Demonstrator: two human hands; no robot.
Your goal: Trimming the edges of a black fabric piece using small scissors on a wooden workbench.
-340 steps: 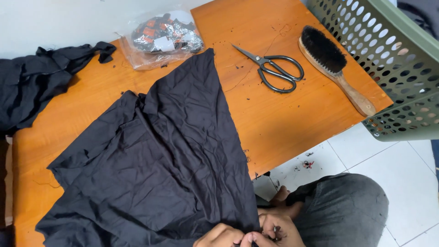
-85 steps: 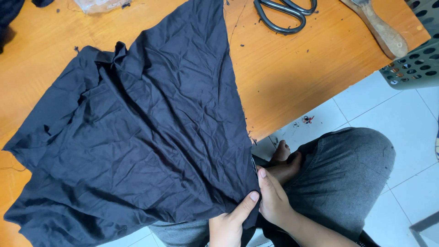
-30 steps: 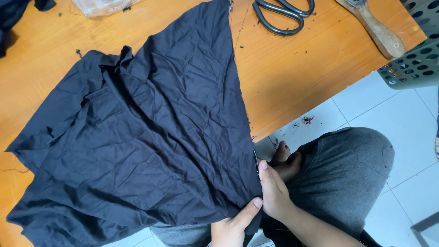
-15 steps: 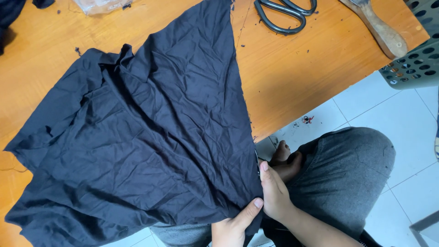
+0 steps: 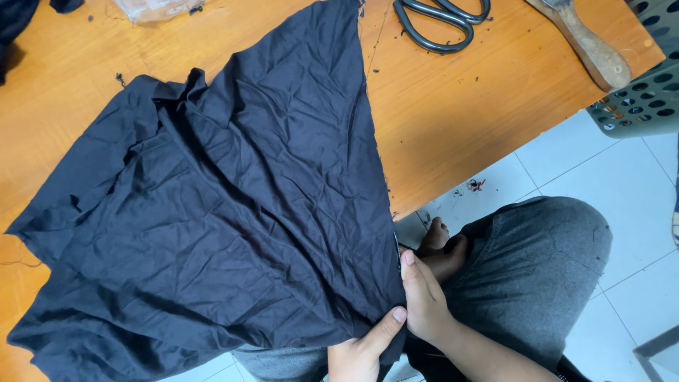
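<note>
A large wrinkled black cloth (image 5: 226,212) is spread over the orange wooden table (image 5: 481,106) and hangs off its near edge onto my lap. My left hand (image 5: 361,350) grips the cloth's lower corner from below, thumb on top. Right beside it, my right hand (image 5: 424,297) pinches the cloth's right edge, fingers pointing up along the hem. Both hands sit over my grey-trousered knee (image 5: 544,269).
Black scissors (image 5: 438,21) and a wooden-handled brush (image 5: 587,42) lie at the table's far side. A green perforated basket (image 5: 643,99) stands at the right edge. A clear plastic bag (image 5: 152,8) and more dark cloth (image 5: 18,25) lie at top left. White floor tiles (image 5: 629,205) lie below.
Since eleven seconds ago my view has dropped closer to the cloth. Over the last second the hands slid slightly along the cloth's edge; the cloth barely shifted.
</note>
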